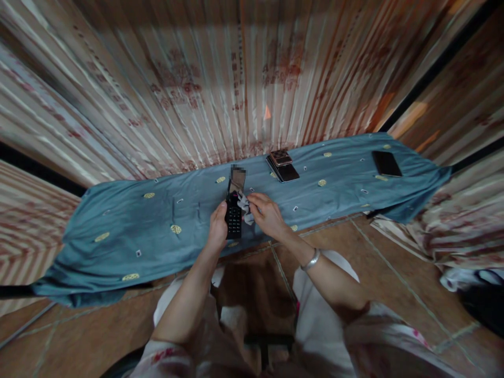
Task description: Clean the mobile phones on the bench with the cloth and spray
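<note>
My left hand (217,224) is closed around the left edge of an unfolded black flip phone (234,223). Its keypad half faces up and its screen half, partly blurred out, tilts away at the top. Between the thumb and fingers of my right hand (266,214) is a crumpled grey cloth (244,206), which lies against the phone's right edge near the hinge. My fingers hide part of the cloth. The phone is above the blue patterned tablecloth (200,210).
Behind the phone to the right, several dark flat devices (286,172) lie stacked and overlapping. A black flat device (387,164) rests near the right end of the cloth-covered table. A striped curtain (189,105) hangs along the back. Tiled floor (378,262) shows below.
</note>
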Tool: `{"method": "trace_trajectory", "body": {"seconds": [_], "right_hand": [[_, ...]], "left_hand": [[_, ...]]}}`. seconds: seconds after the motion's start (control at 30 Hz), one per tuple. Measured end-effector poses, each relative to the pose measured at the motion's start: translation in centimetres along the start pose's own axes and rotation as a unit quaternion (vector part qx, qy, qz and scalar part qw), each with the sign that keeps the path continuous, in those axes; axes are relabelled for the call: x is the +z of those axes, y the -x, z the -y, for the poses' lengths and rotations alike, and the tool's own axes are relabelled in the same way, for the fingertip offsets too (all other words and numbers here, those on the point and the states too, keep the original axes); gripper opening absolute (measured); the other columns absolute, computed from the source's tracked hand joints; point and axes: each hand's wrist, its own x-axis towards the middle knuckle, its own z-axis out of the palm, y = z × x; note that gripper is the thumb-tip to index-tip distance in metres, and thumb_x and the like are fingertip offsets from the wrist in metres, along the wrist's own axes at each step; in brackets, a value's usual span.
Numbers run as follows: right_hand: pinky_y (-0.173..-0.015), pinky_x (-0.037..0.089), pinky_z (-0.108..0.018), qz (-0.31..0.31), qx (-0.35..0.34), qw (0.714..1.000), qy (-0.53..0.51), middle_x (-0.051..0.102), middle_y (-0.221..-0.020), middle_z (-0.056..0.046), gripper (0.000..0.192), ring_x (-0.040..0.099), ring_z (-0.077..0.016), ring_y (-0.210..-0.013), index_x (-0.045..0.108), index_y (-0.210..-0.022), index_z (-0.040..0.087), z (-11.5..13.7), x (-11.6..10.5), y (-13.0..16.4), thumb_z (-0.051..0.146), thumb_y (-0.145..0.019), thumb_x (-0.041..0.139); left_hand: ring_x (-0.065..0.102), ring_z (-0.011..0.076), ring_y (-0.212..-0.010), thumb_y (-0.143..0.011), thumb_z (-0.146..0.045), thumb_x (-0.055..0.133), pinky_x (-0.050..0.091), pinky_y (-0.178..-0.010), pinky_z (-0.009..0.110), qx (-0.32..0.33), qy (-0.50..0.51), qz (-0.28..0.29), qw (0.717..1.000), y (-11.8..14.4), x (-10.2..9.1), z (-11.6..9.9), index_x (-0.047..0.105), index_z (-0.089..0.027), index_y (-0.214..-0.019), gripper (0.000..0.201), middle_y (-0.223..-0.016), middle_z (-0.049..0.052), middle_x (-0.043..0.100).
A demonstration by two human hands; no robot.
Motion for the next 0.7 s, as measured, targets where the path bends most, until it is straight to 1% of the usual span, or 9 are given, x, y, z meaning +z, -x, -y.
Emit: {"method": "trace_trajectory", "body": {"seconds": [0.07,0.2,0.27,0.37,0.47,0.57,0.7], "right_hand": [[-0.099,0.048,-0.038,-0.007,0.002,1.0,-0.005,0.066,-0.113,-0.009,0.031,0.06,-0.0211,-0.109,0.066,-0.111,0.019,-0.2,0.1,-0.1,0.013,-0.091,0.044],[-0.098,0.049,-0.038,0.007,-0.008,1.0,0.003,0.066,-0.113,-0.01,0.031,0.06,-0.0212,-0.106,0.066,-0.113,0.019,-0.2,0.4,0.1,0.015,-0.092,0.044],[-0.098,0.049,-0.038,0.011,-0.014,1.0,0.003,0.066,-0.113,-0.011,0.032,0.06,-0.0216,-0.105,0.066,-0.113,0.017,0.1,0.5,0.2,0.015,-0.092,0.043],[-0.097,0.049,-0.038,0.016,-0.025,1.0,-0.006,0.065,-0.114,-0.012,0.032,0.06,-0.0219,-0.106,0.066,-0.113,0.016,0.6,0.6,0.3,0.014,-0.091,0.043],[-0.098,0.048,-0.037,0.013,-0.027,0.999,-0.02,0.066,-0.113,-0.011,0.031,0.06,-0.021,-0.106,0.067,-0.111,0.017,0.9,0.6,0.2,0.013,-0.091,0.044],[-0.098,0.048,-0.035,0.017,-0.029,0.999,-0.028,0.067,-0.112,-0.01,0.03,0.061,-0.0204,-0.106,0.067,-0.11,0.016,0.9,0.7,0.1,0.013,-0.09,0.045],[-0.099,0.047,-0.036,0.039,-0.03,0.999,-0.01,0.066,-0.116,-0.011,0.032,0.06,-0.0206,-0.108,0.066,-0.114,0.016,0.4,0.5,0.3,0.011,-0.09,0.045]], "left_hand": [[0.066,0.0194,-0.07,-0.076,-0.054,0.061,0.051,-0.062,0.028,0.001,0.0,0.003,1.0,0.1,0.2,0.1,0.068,-0.013,-0.095,0.046,-0.071,0.004,0.069],[0.065,0.0195,-0.086,-0.078,-0.05,0.061,0.05,-0.081,0.03,0.048,-0.022,-0.001,0.999,-0.2,0.2,0.8,0.069,-0.014,-0.09,0.039,-0.083,0.005,0.071],[0.064,0.0194,-0.091,-0.079,-0.05,0.06,0.048,-0.087,0.03,0.059,-0.037,0.002,0.998,-0.3,0.1,1.2,0.069,-0.015,-0.09,0.038,-0.088,0.006,0.071],[0.063,0.0187,-0.091,-0.08,-0.048,0.059,0.046,-0.088,0.03,0.057,-0.051,0.004,0.997,-0.4,0.0,1.7,0.069,-0.015,-0.09,0.036,-0.09,0.006,0.071],[0.064,0.0189,-0.092,-0.08,-0.045,0.06,0.047,-0.088,0.031,0.054,-0.059,0.006,0.997,-0.3,0.0,2.2,0.069,-0.016,-0.092,0.033,-0.092,0.006,0.071],[0.064,0.0195,-0.095,-0.079,-0.044,0.061,0.046,-0.091,0.031,0.06,-0.07,0.007,0.996,-0.2,0.0,2.5,0.069,-0.017,-0.092,0.031,-0.095,0.006,0.071],[0.064,0.0191,-0.096,-0.078,-0.047,0.061,0.046,-0.093,0.03,0.066,-0.067,-0.005,0.996,-0.2,0.0,2.4,0.07,-0.016,-0.092,0.035,-0.094,0.007,0.072]]}}
